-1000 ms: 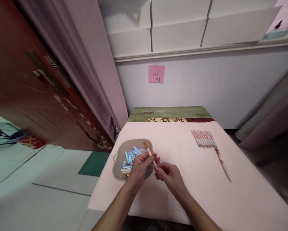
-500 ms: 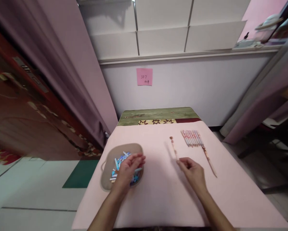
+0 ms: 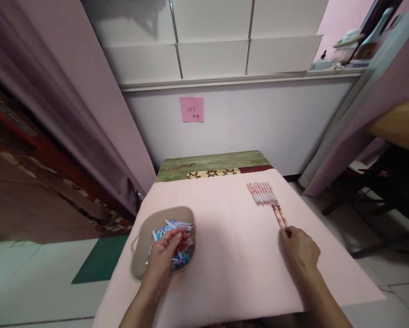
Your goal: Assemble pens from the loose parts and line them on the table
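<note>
Left hand [image 3: 165, 248]: over the tub [image 3: 140, 257] by the tabletop's [image 3: 225, 278] left edge, fingers loosely curled; cannot tell whether it grips anything.
Right hand [image 3: 300, 248]: toward the right edge, pinching the lower end of a brown-topped pen [image 3: 282, 215], its twin alongside.
Loose pieces [image 3: 181, 260]: many, mostly blue, in the tub, seemingly left to handle.
Row of pens [image 3: 262, 194]: side by side near the far right corner, apparently done; the brown-topped pair begins just below it.
</note>
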A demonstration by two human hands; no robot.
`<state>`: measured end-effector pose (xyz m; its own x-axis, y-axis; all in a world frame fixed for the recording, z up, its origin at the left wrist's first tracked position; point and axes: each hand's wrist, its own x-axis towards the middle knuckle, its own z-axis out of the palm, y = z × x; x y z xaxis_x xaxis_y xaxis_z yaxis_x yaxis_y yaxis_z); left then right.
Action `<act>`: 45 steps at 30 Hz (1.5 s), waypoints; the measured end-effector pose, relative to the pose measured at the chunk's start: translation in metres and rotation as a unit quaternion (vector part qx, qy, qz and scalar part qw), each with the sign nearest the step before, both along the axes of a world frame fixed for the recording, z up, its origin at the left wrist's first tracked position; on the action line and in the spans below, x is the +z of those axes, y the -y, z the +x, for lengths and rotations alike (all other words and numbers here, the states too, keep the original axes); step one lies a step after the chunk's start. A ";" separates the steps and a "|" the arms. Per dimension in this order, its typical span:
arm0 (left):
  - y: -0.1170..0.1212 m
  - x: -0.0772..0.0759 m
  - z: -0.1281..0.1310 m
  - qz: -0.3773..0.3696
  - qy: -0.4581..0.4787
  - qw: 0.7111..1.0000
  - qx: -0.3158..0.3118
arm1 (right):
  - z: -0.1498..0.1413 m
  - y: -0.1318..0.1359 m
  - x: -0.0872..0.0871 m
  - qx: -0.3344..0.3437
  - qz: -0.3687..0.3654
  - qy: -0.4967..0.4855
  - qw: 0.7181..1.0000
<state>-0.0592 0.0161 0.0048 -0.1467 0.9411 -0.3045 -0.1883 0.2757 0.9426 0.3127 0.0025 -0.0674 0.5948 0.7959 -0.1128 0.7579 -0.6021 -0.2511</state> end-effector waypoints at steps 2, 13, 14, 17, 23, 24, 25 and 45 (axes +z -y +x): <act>0.001 0.001 0.000 -0.002 -0.003 1.000 0.002 | 0.003 0.000 -0.003 -0.001 0.000 0.009 1.000; -0.001 0.001 -0.020 0.009 -0.001 0.999 0.039 | 0.015 0.007 -0.011 -0.003 0.001 0.019 1.000; -0.001 0.002 -0.028 0.014 -0.004 0.998 0.055 | 0.016 0.008 -0.011 -0.003 0.001 0.020 1.000; 0.001 0.007 -0.056 0.035 -0.022 0.993 0.110 | 0.013 0.010 -0.002 0.001 0.019 0.012 1.000; 0.009 0.009 -0.104 0.087 -0.124 0.966 0.208 | -0.045 0.000 0.035 0.074 0.171 -0.061 0.981; 0.010 0.008 -0.110 0.090 -0.141 0.962 0.215 | -0.063 -0.003 0.039 0.124 0.204 -0.092 0.967; 0.011 0.008 -0.114 0.091 -0.158 0.959 0.217 | -0.083 -0.006 0.042 0.171 0.234 -0.132 0.948; -0.003 -0.003 -0.119 0.096 -0.243 0.958 0.119 | -0.301 -0.062 0.052 0.532 0.003 -0.030 0.846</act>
